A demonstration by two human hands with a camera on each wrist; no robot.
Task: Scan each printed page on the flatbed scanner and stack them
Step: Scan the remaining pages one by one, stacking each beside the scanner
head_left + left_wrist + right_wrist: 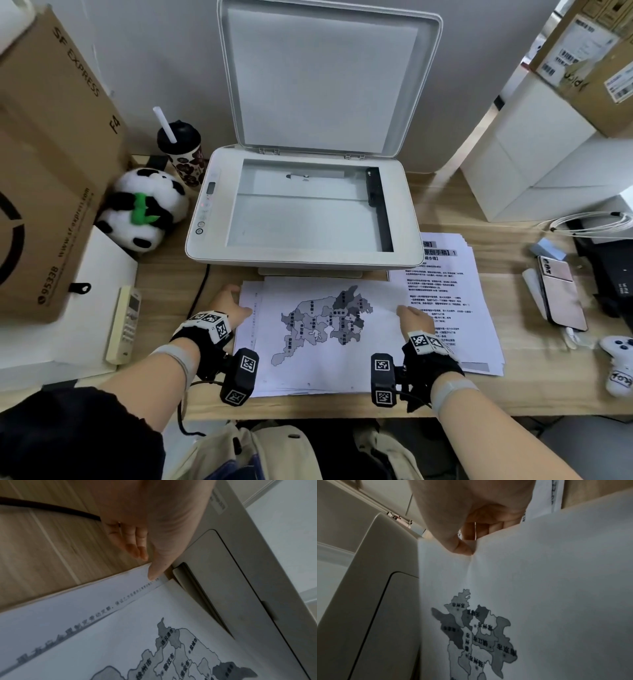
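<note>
Map page (322, 329) low in centre frame, atop a stack just before the open scanner (305, 205). Right hand (416, 320) pinching its right edge, fingers hidden behind paper. Left hand (229, 305) relaxed, thumb on the sheet beneath; map's lower part cut off in wrist views.

Scanner (305, 209) lid open, glass bare; map page (325, 329) atop front stack; text pages (445, 301) stacked right
</note>
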